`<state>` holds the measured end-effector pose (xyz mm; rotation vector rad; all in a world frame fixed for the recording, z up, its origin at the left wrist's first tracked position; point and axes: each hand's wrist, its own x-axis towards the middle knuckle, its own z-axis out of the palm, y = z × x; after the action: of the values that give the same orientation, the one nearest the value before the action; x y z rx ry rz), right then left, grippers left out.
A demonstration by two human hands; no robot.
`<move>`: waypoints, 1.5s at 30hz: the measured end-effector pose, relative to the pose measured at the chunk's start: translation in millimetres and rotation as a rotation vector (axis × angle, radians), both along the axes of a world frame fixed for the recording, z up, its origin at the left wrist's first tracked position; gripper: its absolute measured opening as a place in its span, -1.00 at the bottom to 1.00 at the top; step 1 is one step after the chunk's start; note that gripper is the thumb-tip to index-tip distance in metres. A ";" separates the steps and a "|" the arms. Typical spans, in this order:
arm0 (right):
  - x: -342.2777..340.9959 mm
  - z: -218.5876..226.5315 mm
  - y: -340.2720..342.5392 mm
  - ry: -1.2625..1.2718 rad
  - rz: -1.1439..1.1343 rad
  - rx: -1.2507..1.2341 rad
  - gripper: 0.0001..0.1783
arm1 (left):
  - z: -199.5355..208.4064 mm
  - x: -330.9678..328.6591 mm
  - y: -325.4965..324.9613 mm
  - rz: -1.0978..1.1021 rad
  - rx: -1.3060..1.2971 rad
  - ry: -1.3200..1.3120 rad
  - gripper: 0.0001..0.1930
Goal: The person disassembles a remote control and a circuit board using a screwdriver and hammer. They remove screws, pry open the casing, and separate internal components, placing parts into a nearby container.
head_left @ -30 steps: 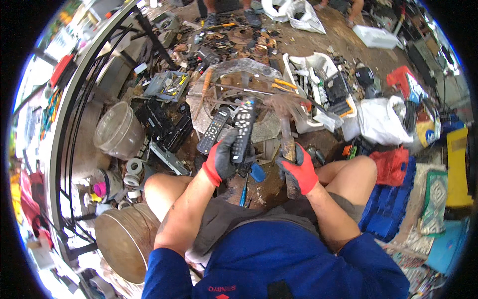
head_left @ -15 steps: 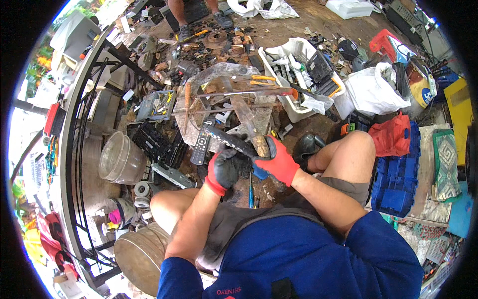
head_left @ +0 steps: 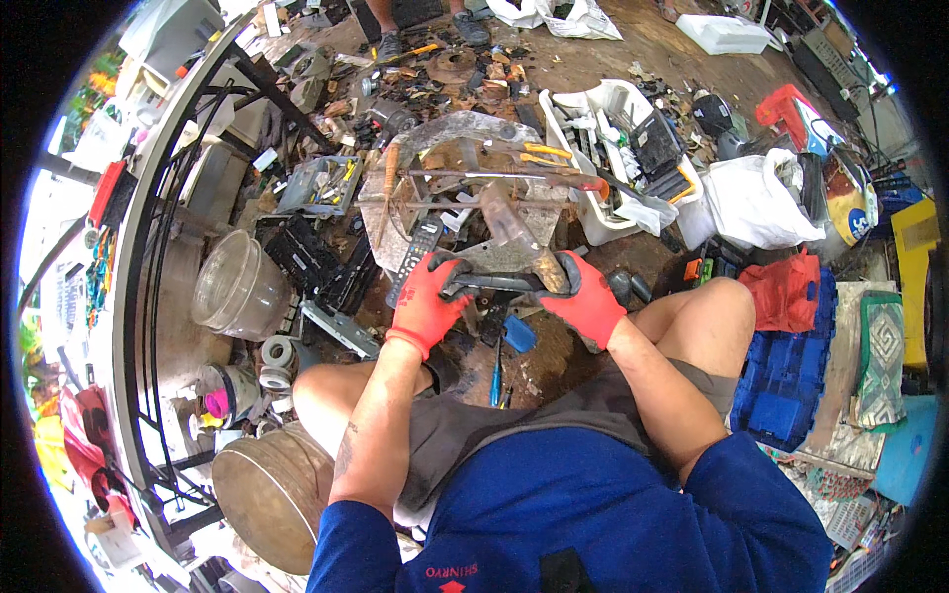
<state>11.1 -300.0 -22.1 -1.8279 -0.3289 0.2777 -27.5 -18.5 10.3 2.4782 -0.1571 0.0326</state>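
My left hand, in a red and black glove, is closed around one end of a dark remote control, seen nearly edge-on. My right hand, gloved alike, grips the other end. Against the right fingertips lies the wooden handle of a tool with a broad blade; whether those fingers also grasp it I cannot tell. Another black remote control rests on the worn work block, partly behind my left hand. A hacksaw-like tool with an orange handle lies across the block.
A blue-handled screwdriver and a blue piece are between my legs. White bin with parts stands beyond right; a clear bucket and grey tray at left. Another person's feet show at the far edge.
The remote control has turned from slanting to level and edge-on. My left hand has rotated to show its red back and now grips the remote's left end. The view has shifted slightly.
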 end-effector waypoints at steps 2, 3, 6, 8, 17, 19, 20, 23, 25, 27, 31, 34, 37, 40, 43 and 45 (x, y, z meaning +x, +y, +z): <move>3.6 -2.2 1.0 0.018 0.053 0.080 -0.31 | -3.9 0.7 10.3 -0.015 -0.083 -0.097 -0.43; 4.9 -3.3 1.6 0.027 0.079 0.120 -0.30 | -5.7 -0.3 15.4 -0.014 -0.093 -0.133 -0.44; 3.7 -1.4 1.9 0.186 0.018 0.176 -0.29 | 2.7 -1.4 21.1 -0.004 -0.143 -0.196 -0.47; 6.9 -0.8 -0.9 0.105 -0.030 0.036 -0.27 | 19.7 -2.8 25.0 -0.001 -0.135 -0.200 -0.50; 22.0 -14.2 9.3 -0.163 -0.116 -0.789 -0.25 | 47.4 -16.4 52.6 0.317 0.071 -0.740 -0.49; 20.0 -15.6 14.6 -0.151 -0.136 -0.794 -0.26 | 47.4 -16.9 48.6 0.330 0.085 -0.748 -0.50; 21.6 -15.5 16.3 -0.154 -0.123 -0.783 -0.26 | 44.2 -17.1 46.6 0.330 0.067 -0.772 -0.50; 27.6 -16.7 15.6 -0.207 -0.123 -0.753 -0.27 | 40.7 -14.5 41.2 0.247 0.054 -0.819 -0.51; 28.0 -19.9 17.2 -0.300 -0.163 -0.727 -0.29 | 40.0 -14.6 35.6 0.189 0.072 -0.835 -0.52; 31.0 -22.7 17.4 -0.354 -0.232 -0.323 -0.35 | 40.7 -13.7 29.6 0.141 0.078 -0.832 -0.52; 25.2 -4.8 20.0 0.262 0.097 0.522 -0.47 | 32.1 -20.2 11.8 0.054 0.038 -0.797 -0.55; 10.0 24.7 20.3 0.466 0.211 0.628 -0.51 | 30.5 -18.5 2.3 -0.116 0.005 -0.748 -0.43; 6.7 22.5 15.3 0.406 0.155 0.610 -0.58 | 47.8 -15.5 -7.6 -0.129 0.029 -0.483 -0.36; 13.1 12.2 12.5 0.183 0.193 0.390 -0.57 | 41.6 -15.2 -6.5 -0.140 0.076 -0.146 -0.35; 12.6 2.3 10.7 0.135 0.300 0.286 -0.53 | 30.2 -19.0 -8.3 -0.172 -0.020 0.141 -0.48; 12.5 -4.0 8.2 0.147 0.353 0.271 -0.49 | 21.8 -13.9 -6.9 -0.219 -0.314 0.403 -0.53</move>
<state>23.5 -291.8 -26.0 -1.4687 -0.5586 0.5807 -41.4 -25.4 32.1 2.0924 -0.2288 -0.4938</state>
